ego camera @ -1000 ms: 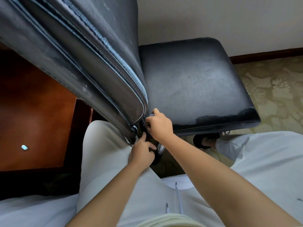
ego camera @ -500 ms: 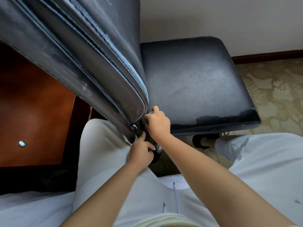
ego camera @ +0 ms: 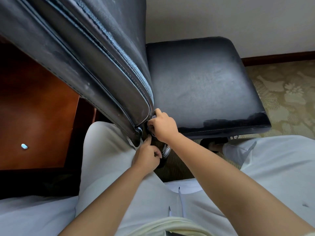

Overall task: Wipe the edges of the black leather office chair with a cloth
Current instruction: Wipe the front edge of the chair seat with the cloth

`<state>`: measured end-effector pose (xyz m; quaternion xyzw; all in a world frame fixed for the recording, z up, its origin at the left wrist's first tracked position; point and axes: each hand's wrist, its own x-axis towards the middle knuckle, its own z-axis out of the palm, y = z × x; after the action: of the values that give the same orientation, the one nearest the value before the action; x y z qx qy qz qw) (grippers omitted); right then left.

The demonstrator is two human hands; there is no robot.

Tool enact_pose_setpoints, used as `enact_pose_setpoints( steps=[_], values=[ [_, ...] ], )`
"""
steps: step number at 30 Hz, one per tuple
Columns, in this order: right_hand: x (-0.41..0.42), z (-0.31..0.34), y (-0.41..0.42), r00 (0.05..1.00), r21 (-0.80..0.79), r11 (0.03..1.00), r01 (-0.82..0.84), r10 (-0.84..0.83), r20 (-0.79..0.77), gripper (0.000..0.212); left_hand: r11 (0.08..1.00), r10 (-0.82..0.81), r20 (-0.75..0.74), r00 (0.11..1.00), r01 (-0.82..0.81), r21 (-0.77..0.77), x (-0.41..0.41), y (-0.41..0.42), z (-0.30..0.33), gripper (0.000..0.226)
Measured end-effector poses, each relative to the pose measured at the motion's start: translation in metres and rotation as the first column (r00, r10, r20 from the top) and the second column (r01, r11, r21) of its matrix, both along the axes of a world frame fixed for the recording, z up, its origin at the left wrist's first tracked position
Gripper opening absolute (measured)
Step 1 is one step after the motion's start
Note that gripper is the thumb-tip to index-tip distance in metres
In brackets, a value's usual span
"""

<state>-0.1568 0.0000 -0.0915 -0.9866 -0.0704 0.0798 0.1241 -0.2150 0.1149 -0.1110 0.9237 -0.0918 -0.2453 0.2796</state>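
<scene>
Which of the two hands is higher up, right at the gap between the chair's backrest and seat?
The right hand, curled against the gap beside the seat; the left hand sits lower, below the backrest.

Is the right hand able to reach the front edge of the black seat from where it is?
Probably yes. The right hand sits at the seat's near back corner, beside the backrest. The seat top looks bare, so nothing seems to block a stretch toward its front edge.

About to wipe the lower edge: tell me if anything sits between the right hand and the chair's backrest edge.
Nothing visible does. The right hand is curled on a bit of cloth right at the bottom corner of the backrest. The left hand sits just below, out of the way.
</scene>
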Motion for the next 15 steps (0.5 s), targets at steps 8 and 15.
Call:
enact_pose_setpoints(
  steps=[8, 15],
  values=[
    [0.002, -0.011, 0.002, 0.993, -0.033, 0.996, 0.085, -0.082, 0.08, 0.015, 1.0, -0.012, -0.002, 1.0, 0.012, -0.004, -0.002, 0.001, 0.0, 0.025],
    [-0.028, -0.025, -0.026, 0.923, 0.134, 0.947, 0.291, -0.315, 0.222, 0.018, 0.995, -0.047, 0.031, 0.998, 0.044, 0.092, -0.001, -0.001, 0.004, 0.018]
  ],
)
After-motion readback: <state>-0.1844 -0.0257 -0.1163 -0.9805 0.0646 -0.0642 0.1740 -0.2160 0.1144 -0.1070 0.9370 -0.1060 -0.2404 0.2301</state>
